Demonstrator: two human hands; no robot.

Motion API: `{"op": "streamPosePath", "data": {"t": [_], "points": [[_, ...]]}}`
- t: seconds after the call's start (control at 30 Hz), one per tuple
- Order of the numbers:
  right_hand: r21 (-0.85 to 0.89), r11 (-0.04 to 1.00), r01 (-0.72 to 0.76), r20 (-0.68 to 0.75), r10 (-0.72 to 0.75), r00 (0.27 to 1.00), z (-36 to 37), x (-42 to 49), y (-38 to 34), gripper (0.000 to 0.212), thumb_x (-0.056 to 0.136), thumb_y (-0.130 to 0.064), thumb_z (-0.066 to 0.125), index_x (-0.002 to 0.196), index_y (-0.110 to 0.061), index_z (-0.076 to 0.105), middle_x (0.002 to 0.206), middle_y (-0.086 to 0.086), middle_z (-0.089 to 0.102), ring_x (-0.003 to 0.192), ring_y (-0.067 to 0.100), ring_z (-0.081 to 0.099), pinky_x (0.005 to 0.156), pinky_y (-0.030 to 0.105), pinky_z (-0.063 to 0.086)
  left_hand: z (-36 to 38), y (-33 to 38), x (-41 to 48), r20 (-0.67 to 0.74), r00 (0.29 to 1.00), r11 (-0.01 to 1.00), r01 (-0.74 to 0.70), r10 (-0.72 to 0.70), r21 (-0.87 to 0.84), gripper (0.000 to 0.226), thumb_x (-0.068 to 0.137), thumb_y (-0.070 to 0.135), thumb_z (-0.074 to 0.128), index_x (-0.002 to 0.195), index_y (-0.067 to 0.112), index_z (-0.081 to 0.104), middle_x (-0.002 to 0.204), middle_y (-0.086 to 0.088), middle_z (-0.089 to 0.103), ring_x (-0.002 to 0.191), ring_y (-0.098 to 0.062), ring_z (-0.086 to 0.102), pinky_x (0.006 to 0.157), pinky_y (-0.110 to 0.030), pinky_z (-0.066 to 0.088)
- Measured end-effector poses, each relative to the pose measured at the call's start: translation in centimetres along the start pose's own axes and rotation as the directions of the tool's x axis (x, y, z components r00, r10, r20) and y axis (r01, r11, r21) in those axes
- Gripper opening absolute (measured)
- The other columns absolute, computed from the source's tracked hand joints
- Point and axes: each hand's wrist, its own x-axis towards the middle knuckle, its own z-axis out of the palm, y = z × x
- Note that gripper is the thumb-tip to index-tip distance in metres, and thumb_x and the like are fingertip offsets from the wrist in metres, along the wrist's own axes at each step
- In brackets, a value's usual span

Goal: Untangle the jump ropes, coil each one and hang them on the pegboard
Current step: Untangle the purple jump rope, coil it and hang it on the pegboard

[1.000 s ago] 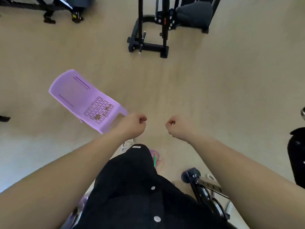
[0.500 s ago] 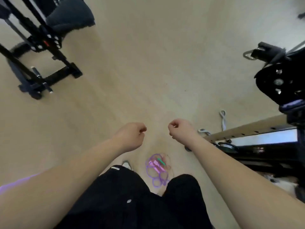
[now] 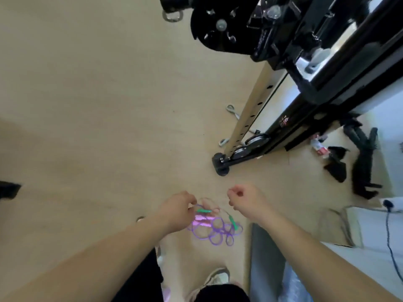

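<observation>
We judge the task to be barely begun. The jump ropes (image 3: 214, 227) lie in one tangled heap on the floor (image 3: 98, 105), just below the centre of the frame. Nothing is separated, coiled or hung, so all three steps remain.

The heap is a cluster of thin purple loops crossing over each other. Two pink handles (image 3: 202, 219) lie side by side at its upper left. One green handle (image 3: 204, 211) lies just above them, and a second green handle (image 3: 233, 222) is at the right edge of the heap.

Our left hand (image 3: 177, 212) is right at the heap's left edge, with its curled fingers beside the first green handle. We cannot tell whether it already grips rope or handle. Our right hand (image 3: 245, 199) hangs to the upper right of the heap, clenched into a loose fist, with nothing visible in it.

A tan board with a row of holes (image 3: 250, 110) stands edge-on in the centre right of the frame. It may be the pegboard, but we cannot be sure.
</observation>
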Motion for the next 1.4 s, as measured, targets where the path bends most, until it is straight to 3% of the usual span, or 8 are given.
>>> {"op": "streamPosePath", "data": {"t": [0.3, 0.5, 0.6, 0.7, 0.8, 1.03, 1.23, 1.4], "points": [[0.254, 0.948, -0.193, -0.099, 0.224, 0.970, 12.1, 14.7, 13.4, 0.022, 0.095, -0.020, 0.057, 0.078, -0.014, 0.069, 0.078, 0.013, 0.076, 0.063, 0.018, 0.066, 0.061, 0.029, 0.049, 12.4, -8.4, 17.1, 0.296, 0.952, 0.972, -0.145, 0.085, 0.187, 0.032, 0.094, 0.026, 0.063, 0.125, 0.019, 0.066, 0.126, -0.005, 0.062, 0.114, -0.028, 0.064, 0.095, -0.031, 0.051], [0.271, 0.919, -0.285, -0.144, 0.331, 0.932, 25.2, 25.6, 29.3, 0.022, 0.094, -0.020, 0.058, 0.076, -0.014, 0.070, 0.080, 0.014, 0.074, 0.080, 0.034, 0.071, 0.074, 0.042, 0.055, 25.9, -16.7, 30.1, 0.372, 0.924, 0.981, -0.143, 0.086, 0.129, 0.026, 0.098, 0.028, 0.059, 0.118, 0.016, 0.071, 0.106, 0.004, 0.067, 0.093, -0.009, 0.057, 0.076, -0.017, 0.041], [0.256, 0.906, -0.337, -0.120, 0.375, 0.919, 30.2, 28.9, 34.7, 0.024, 0.096, -0.020, 0.057, 0.075, -0.017, 0.067, 0.081, 0.009, 0.070, 0.079, 0.030, 0.067, 0.074, 0.036, 0.053, 31.3, -19.3, 35.2, 0.379, 0.922, 0.987, -0.124, 0.077, 0.100, 0.022, 0.097, 0.023, 0.059, 0.112, 0.015, 0.073, 0.111, -0.007, 0.075, 0.107, -0.026, 0.069, 0.085, -0.026, 0.051], [0.192, 0.902, -0.387, -0.065, 0.405, 0.912, 33.7, 31.6, 38.7, 0.021, 0.094, -0.019, 0.056, 0.076, -0.021, 0.066, 0.082, 0.004, 0.067, 0.082, 0.023, 0.063, 0.074, 0.028, 0.051, 35.6, -20.9, 39.0, 0.422, 0.904, 0.974, -0.153, 0.070, 0.166, 0.024, 0.098, 0.021, 0.058, 0.115, 0.010, 0.071, 0.107, -0.008, 0.071, 0.103, -0.024, 0.067, 0.064, -0.015, 0.041], [0.180, 0.892, -0.414, -0.088, 0.434, 0.897, 36.6, 33.1, 41.2, 0.017, 0.094, -0.018, 0.055, 0.080, -0.021, 0.064, 0.081, -0.002, 0.063, 0.081, 0.019, 0.058, 0.061, 0.016, 0.044, 39.9, -23.5, 41.8, 0.434, 0.899, 0.969, -0.153, 0.056, 0.192, 0.041, 0.083, 0.036, 0.058, 0.114, 0.014, 0.072, 0.111, -0.009, 0.076, 0.110, -0.029, 0.070, 0.085, -0.027, 0.054], [0.019, 0.925, -0.379, 0.059, 0.377, 0.924, 42.7, 34.0, 43.7, 0.044, 0.090, -0.027, 0.050, 0.133, -0.034, 0.058, 0.129, 0.002, 0.060, 0.121, 0.025, 0.059, 0.100, 0.039, 0.049, 44.1, -27.8, 42.4, 0.360, 0.927, 0.968, -0.178, 0.103, 0.179, 0.035, 0.092, 0.034, 0.063, 0.125, 0.023, 0.058, 0.109, 0.000, 0.072, 0.096, -0.025, 0.067, 0.074, -0.027, 0.047], [-0.104, 0.907, -0.407, -0.206, 0.381, 0.901, 45.5, 34.9, 45.3, 0.027, 0.088, -0.034, 0.067, 0.113, -0.045, 0.066, 0.107, -0.003, 0.043, 0.115, 0.022, 0.045, 0.089, 0.043, 0.052, 45.4, -29.2, 43.5, 0.394, 0.917, 0.973, -0.144, 0.063, 0.179, 0.036, 0.084, 0.024, 0.065, 0.120, 0.029, 0.066, 0.112, 0.002, 0.075, 0.106, -0.023, 0.070, 0.085, -0.029, 0.055], [-0.007, 0.915, -0.403, -0.240, 0.390, 0.889, 44.4, 33.6, 44.2, 0.029, 0.086, -0.022, 0.065, 0.068, -0.042, 0.056, 0.095, -0.007, 0.046, 0.089, 0.019, 0.056, 0.078, 0.033, 0.050, 44.7, -28.4, 43.6, 0.403, 0.912, 0.991, -0.115, 0.075, 0.075, 0.014, 0.079, 0.015, 0.068, 0.075, 0.022, 0.057, 0.065, 0.007, 0.063, 0.054, -0.003, 0.058, 0.044, -0.014, 0.039]]}}
